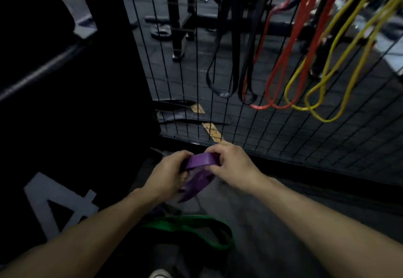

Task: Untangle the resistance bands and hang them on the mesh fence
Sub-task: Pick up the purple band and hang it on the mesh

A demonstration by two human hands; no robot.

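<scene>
At the bottom of the frame a green band (pixel 196 226) is lying looped on the grey floor (pixel 272 223), partly under the left forearm, with open floor stretching to its right. Just above, in the lower centre, both hands are holding a purple band (pixel 201 161). The left hand (pixel 168 175) is curling its grip round the band's left end; the right hand (pixel 235 166) is pinching the right end. Between the two grips the band is running roughly level, left to right, while its loose part is hanging down and leftward below the hands. Beyond the knuckles the mesh fence (pixel 305 138) is standing close, its lower edge crossing the middle. Black bands (pixel 234 59), red bands (pixel 283 63) and yellow bands (pixel 340 63) are hanging on it at upper right.
</scene>
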